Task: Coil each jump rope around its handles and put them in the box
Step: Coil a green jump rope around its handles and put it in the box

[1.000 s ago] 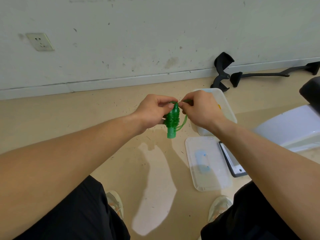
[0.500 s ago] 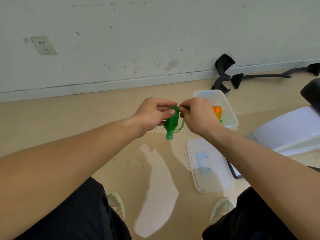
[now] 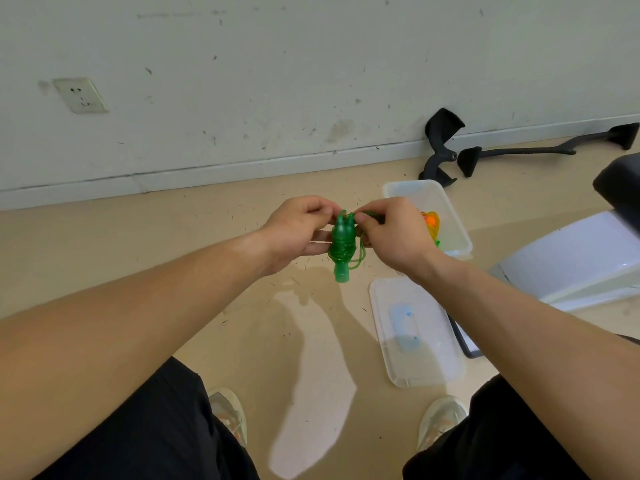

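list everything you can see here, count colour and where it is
green jump rope: 1, green, held in the air between both hands, cord wound round its handles, one loop loose
box: 1, clear, on the floor behind the right hand
orange jump rope: 1, orange, inside the box, partly hidden
lid: 1, clear with a blue patch, flat on the floor nearer than the box
dark flat item: 1, black-edged, beside the lid, mostly hidden
black parts: 2, black, on the floor by the wall
white object: 1, white, right edge
socket: 1, off-white, on the wall, left
shoes: 2, pale, bottom
left hand: 1, holds the handles
right hand: 1, pinches the cord at the top
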The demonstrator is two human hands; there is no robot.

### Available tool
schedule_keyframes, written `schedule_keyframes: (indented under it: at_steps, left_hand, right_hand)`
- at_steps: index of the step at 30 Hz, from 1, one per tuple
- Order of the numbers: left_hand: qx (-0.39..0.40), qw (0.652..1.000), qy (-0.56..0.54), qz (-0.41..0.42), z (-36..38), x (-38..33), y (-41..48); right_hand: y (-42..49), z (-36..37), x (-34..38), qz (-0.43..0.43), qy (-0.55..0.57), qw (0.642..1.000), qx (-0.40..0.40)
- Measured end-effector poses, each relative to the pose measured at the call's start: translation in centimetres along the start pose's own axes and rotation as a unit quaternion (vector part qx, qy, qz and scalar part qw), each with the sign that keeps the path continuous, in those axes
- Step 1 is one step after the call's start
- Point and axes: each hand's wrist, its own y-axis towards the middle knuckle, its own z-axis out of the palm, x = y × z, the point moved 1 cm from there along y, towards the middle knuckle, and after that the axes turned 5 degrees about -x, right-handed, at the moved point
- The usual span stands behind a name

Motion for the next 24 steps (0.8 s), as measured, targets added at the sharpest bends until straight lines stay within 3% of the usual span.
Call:
schedule_keyframes:
  at_steps: [11,18,21,24]
  left_hand:
    - [-0.048,0.985,0.137,0.089,0.9,-0.1,-0.6]
    - [-0.058,0.936,0.311,0.157,1.2,0.1,-0.3]
    - [-0.079,0.934,0.315,0.149,0.7,0.0,-0.2]
    - [-0.095,0.943,0.287,0.137,0.7,-0.3,-0.3]
  right_hand:
    - [0.1,-0.5,0.3,0.007,-0.014,0.998,0.066]
    - [-0.2,0.2,0.5,0.052,0.046,0.994,0.082]
    - [-0.7,1.0,0.5,0.070,0.104,0.982,0.143]
    - [-0.9,1.1,0.4,0.028,0.048,0.987,0.150]
